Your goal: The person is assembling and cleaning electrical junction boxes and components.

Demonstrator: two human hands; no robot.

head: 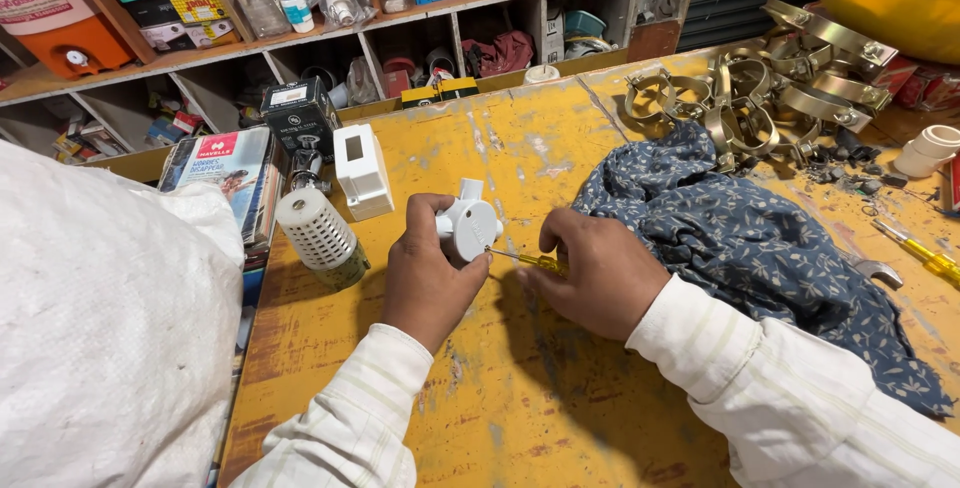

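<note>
- White plastic round fitting point(470, 228) sits upright in the left hand point(428, 273), fingers and thumb clamped around its rim, just above the yellow worktable point(520, 388).
- Right hand point(597, 273) closed on a yellow-handled screwdriver point(530, 260); its shaft runs left and the tip meets the fitting's edge.
- Blue patterned cloth point(760, 248) lies just beside the right hand, touching the wrist area.
- White perforated cylinder point(320, 236) and white rectangular box point(362, 170) stand left of the fitting, near but apart.
- Pile of metal pipe clamps point(760, 88) at the table's far right corner.
- Second yellow screwdriver point(920, 253) lies at the right edge.
</note>
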